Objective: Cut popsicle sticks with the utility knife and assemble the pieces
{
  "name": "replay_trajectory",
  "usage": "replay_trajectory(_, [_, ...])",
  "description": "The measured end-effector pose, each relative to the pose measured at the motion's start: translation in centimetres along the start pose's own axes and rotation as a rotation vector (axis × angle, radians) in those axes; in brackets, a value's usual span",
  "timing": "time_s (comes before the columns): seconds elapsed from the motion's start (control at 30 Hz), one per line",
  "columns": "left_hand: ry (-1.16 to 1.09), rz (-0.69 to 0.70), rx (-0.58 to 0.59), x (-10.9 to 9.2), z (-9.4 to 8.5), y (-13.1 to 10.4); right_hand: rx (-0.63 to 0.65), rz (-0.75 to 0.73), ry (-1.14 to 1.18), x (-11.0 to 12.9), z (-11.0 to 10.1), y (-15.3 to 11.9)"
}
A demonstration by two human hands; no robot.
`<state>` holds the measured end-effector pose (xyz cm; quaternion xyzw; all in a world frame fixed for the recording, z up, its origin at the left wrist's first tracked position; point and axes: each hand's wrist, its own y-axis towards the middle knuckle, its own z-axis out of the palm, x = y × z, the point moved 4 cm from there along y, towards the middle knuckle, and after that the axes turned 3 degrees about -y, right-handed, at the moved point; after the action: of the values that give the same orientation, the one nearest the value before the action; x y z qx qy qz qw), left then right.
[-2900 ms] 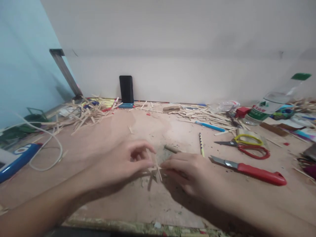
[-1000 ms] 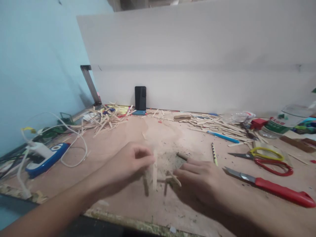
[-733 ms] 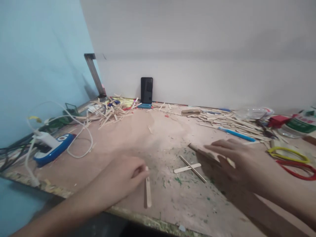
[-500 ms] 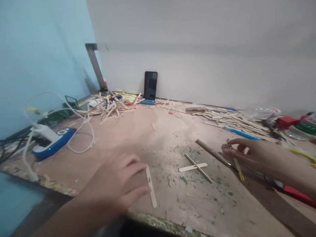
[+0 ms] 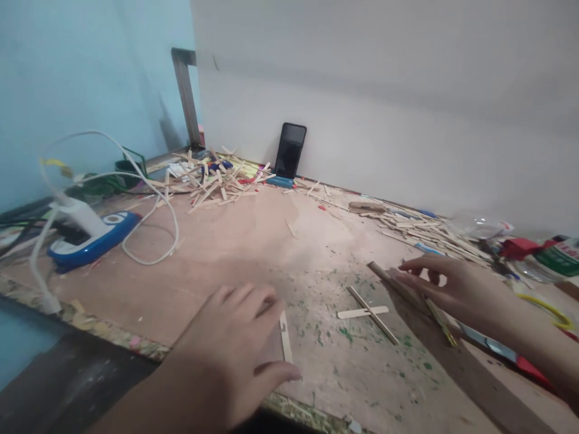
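Observation:
My left hand (image 5: pixel 244 340) is at the table's near edge with its fingers apart. Its thumb and forefinger lie around a pale popsicle stick (image 5: pixel 286 340), partly covered by the hand. Whether they touch the stick I cannot tell. Two more sticks lie crossed (image 5: pixel 368 312) on the tabletop between my hands. My right hand (image 5: pixel 446 280) hovers over a long brown strip (image 5: pixel 384 276), fingers loosely bent and a gap behind the fingertips; nothing shows between them. A thin item with a yellowish end (image 5: pixel 444 325) lies just beneath this hand, its far part hidden.
A heap of popsicle sticks (image 5: pixel 217 181) lies back left, another pile (image 5: pixel 429 229) back right. A phone (image 5: pixel 290 150) leans on the wall. A blue power strip (image 5: pixel 94 244) with white cables is at left. Yellow-handled scissors (image 5: pixel 549 310) and a green-labelled bottle (image 5: pixel 561 259) sit at right.
My view has shifted and tilted slightly. My right hand has moved a little left, over the brown strip. My left hand has moved right, its fingers and thumb spreading around the stick.

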<state>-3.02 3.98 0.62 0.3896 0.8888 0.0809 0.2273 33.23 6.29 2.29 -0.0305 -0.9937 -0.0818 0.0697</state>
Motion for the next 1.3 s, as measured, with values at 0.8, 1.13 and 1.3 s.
replay_trajectory(0.8, [-0.050, -0.057, 0.071, 2.1, -1.3, 0.7, 0.180, -0.019, 1.525, 11.3, -3.9, -1.8])
replay_trajectory(1.13, [-0.254, 0.006, 0.093, 2.3, -0.9, -0.3, 0.215, -0.203, 1.698, 20.5, -2.9, -1.7])
replay_trajectory(1.3, [-0.240, 0.041, 0.047, 2.3, -0.3, -0.4, 0.104, -0.201, 1.734, 21.5, -0.7, -2.0])
